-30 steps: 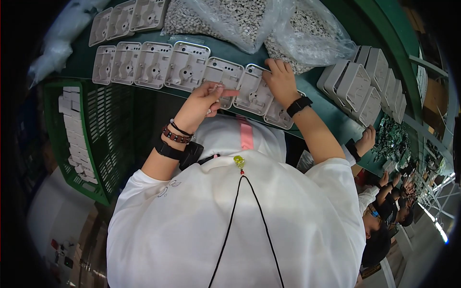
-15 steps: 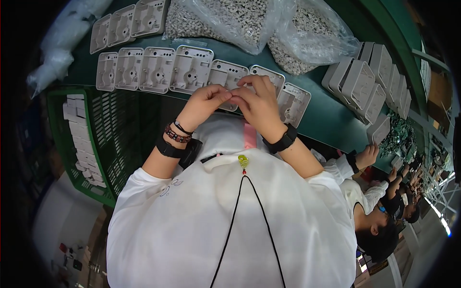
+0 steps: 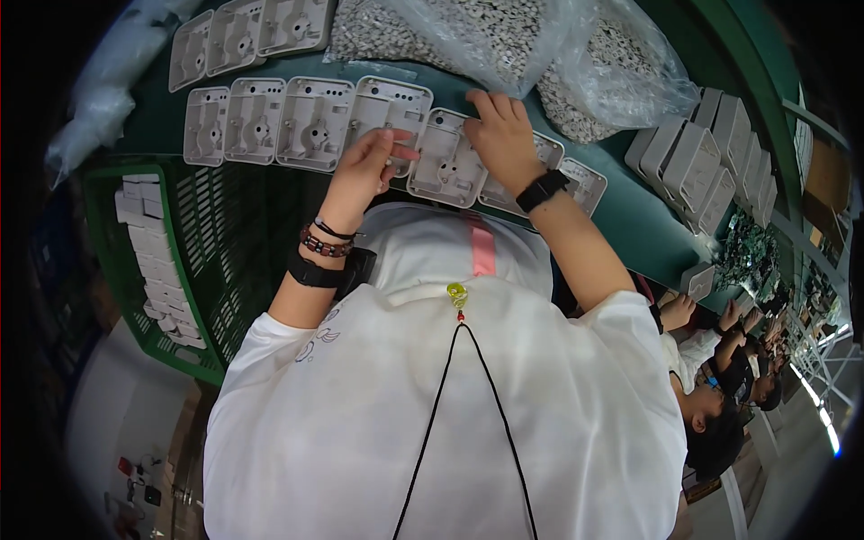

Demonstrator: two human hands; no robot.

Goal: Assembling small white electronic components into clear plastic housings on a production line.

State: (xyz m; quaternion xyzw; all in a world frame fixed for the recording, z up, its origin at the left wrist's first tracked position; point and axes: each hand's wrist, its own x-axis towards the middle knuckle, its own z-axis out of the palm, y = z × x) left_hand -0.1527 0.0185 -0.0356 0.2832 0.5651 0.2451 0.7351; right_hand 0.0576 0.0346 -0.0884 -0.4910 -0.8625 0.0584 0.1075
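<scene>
My left hand [image 3: 364, 169] is over the front row, in front of a light grey plastic housing [image 3: 389, 101]. Its thumb and a fingertip press together, and whatever they pinch is too small to make out. Farther right, my right hand [image 3: 504, 139] reaches past the upper corner of another open housing [image 3: 447, 166], fingers bent and apart, with nothing visible in them. Its fingertips are near a clear plastic bag [image 3: 517, 67] of small pale parts. Two more housings, one of them this housing [image 3: 585, 180], lie partly under my right wrist and forearm.
More open housings [image 3: 255, 121] line the left of the green table [image 3: 621, 216], with a second row behind. Housings stand stacked [image 3: 688, 162] at the right, near a dark green heap [image 3: 749, 250]. A green crate [image 3: 193, 261] holds white pieces. Co-workers sit at the right.
My hands, fingertips together before, have separated. The right has moved away from me toward the bags; the left has drawn slightly left. The housing formerly beneath them shows more fully.
</scene>
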